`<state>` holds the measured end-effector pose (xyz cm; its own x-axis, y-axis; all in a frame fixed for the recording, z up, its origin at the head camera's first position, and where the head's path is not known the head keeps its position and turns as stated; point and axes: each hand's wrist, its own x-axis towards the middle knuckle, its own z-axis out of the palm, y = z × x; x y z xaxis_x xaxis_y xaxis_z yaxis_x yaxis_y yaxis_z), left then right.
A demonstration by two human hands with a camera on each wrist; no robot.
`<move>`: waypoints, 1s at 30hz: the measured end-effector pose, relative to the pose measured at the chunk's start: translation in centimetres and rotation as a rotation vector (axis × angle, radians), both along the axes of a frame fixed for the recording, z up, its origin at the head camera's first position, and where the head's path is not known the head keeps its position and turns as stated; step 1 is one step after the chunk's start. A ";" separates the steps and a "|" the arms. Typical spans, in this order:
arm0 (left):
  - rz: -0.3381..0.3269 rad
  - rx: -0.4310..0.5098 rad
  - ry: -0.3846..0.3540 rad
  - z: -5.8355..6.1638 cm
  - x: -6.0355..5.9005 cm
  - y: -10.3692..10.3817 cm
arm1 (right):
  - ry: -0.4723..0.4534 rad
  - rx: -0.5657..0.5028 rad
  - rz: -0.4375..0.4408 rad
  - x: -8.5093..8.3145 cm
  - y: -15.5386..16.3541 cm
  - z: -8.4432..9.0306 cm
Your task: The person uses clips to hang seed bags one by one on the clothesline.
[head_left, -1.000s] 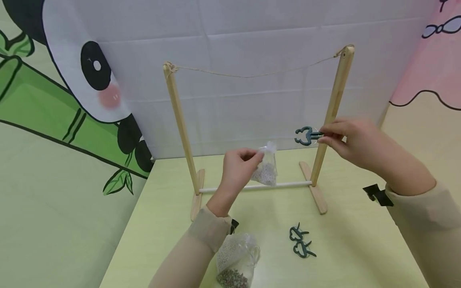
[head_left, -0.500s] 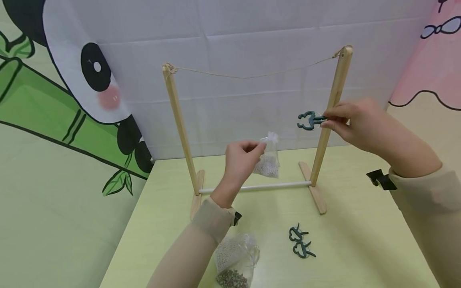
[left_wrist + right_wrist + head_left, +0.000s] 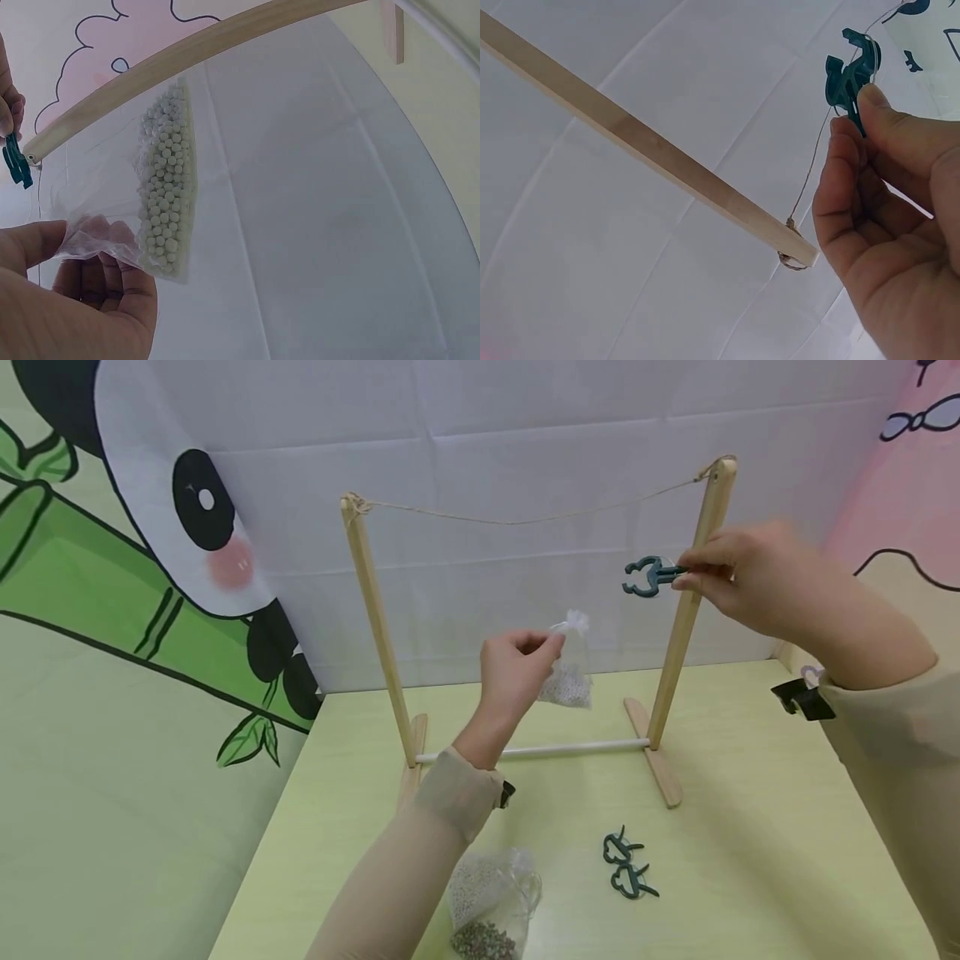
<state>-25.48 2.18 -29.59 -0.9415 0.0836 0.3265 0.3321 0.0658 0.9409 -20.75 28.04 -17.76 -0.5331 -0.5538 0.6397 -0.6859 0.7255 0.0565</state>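
My left hand [image 3: 517, 672] pinches the upper part of a small sheer drawstring bag [image 3: 570, 681], which hangs in front of the wooden stand. Small white beads [image 3: 163, 187] fill its lower end in the left wrist view. Higher and to the right, my right hand [image 3: 757, 577] squeezes the handles of a dark green plastic clip [image 3: 651, 577] between thumb and fingers. The clip's jaws are spread apart and point left, with nothing between them. Above both hands a thin string [image 3: 510, 522] sags between the two posts of the stand; neither the bag nor the clip touches it in the head view.
Two more green clips [image 3: 630, 881] lie on the pale yellow table [image 3: 720, 877]. Near the front edge lie sheer bags [image 3: 491, 902] with white and brownish contents. The stand's right post [image 3: 678, 652] rises beside my right hand, and a white rod [image 3: 577, 747] joins its feet.
Both hands have risen, the left with the bag and the right with the clip, drifting slightly rightward. Clips and bags on the table have stayed put.
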 end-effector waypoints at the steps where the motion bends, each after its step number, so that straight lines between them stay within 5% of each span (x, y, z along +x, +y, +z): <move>1: 0.000 0.004 0.007 0.1 -0.1 0.1 | 0.004 0.003 -0.003 -0.1 0.1 0.2; 17: -0.015 0.019 0.046 3.0 -1.3 1.8 | 0.050 0.056 -0.071 -1.6 0.5 3.6; 30: 0.044 0.017 0.092 3.9 -2.7 3.0 | 0.030 0.071 -0.163 -2.6 0.4 5.1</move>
